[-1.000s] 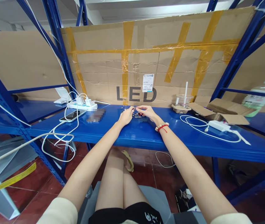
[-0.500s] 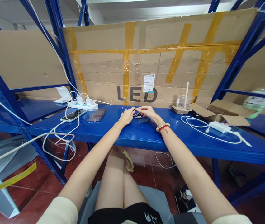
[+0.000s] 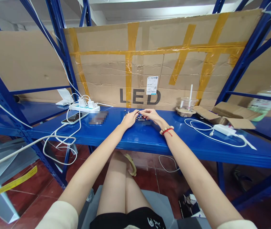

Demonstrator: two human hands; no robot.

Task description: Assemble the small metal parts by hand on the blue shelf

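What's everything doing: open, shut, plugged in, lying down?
Left hand: at tiny dark piece, grip unclear
Right hand: beside that piece, grip unclear
Phone: lying flat
Power strip: white plugs inserted
Plastic cup: upright, straw in
Cardboard box: flaps open
White cable: loosely looped
Bottle: capped

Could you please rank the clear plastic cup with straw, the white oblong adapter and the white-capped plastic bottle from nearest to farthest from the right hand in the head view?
From the right hand:
1. Clear cup, to its right
2. White adapter, farther right, toward the front
3. Bottle, far right, farther back
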